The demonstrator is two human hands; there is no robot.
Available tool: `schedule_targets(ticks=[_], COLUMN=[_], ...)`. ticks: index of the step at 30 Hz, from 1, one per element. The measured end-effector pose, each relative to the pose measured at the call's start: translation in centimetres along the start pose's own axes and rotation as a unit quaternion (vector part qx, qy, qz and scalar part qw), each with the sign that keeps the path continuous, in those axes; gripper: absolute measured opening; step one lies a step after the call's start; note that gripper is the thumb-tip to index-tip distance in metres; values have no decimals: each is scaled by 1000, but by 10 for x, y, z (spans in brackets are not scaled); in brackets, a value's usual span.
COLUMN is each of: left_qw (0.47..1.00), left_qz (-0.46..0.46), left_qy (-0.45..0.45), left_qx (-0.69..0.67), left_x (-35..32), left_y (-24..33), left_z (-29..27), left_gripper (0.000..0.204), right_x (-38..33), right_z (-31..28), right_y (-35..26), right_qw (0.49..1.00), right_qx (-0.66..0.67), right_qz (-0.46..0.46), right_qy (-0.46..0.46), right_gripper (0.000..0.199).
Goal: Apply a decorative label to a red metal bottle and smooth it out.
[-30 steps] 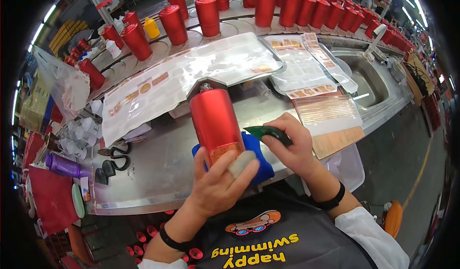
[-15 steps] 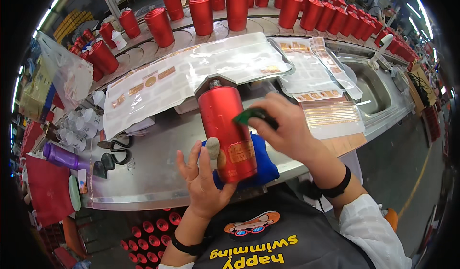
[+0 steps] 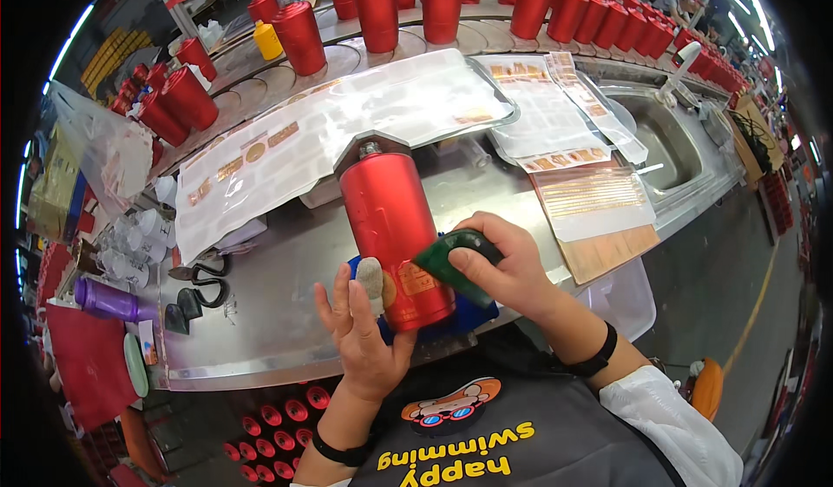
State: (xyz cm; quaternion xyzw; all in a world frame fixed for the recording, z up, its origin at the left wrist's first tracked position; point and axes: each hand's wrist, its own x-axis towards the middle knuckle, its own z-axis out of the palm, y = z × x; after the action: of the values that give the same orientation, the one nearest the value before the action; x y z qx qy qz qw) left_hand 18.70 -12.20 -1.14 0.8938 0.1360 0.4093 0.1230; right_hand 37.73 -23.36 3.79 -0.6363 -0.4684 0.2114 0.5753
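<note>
A tall red metal canister (image 3: 390, 218) lies tilted on a blue pad (image 3: 464, 313) at the near edge of the steel workbench (image 3: 286, 287). A gold label (image 3: 421, 280) is on its lower side. My left hand (image 3: 364, 331) steadies the canister's base, fingers spread, with a grey cover on one fingertip. My right hand (image 3: 508, 266) grips a dark green scraper (image 3: 455, 259) and presses it against the label.
Clear sheets of gold labels (image 3: 347, 122) cover the bench behind the canister; more label sheets (image 3: 581, 183) lie to the right beside a steel sink (image 3: 659, 140). Rows of red canisters (image 3: 442, 1) line the back. Black scissors (image 3: 204, 283) and a purple bottle (image 3: 108, 300) lie at left.
My right hand with the scraper has slid down from the canister's middle to its lower label. My left hand has stayed at the base; the canister has tilted a little.
</note>
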Motion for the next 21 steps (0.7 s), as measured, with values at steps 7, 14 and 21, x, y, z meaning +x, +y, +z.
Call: schedule_targets(ticks=[7,14,21], left_qw=[999,1000,993], left_qz=[-18,-12,72], left_qy=[5,-3,-63], left_qx=[-26,-24,72], left_x=[-2,-5,13], left_y=[-1,-5,8], left_z=[2,0,-22], left_gripper=[80,76,66], right_x=[-15,-22,-21], right_z=[2,-7,-12], right_y=[15,5,4], right_qw=[933,937,984], right_qx=[-168,-149,-50], right_qz=[-317,-307,-171], right_qy=[5,-74,-4], right_gripper=[45,39,19])
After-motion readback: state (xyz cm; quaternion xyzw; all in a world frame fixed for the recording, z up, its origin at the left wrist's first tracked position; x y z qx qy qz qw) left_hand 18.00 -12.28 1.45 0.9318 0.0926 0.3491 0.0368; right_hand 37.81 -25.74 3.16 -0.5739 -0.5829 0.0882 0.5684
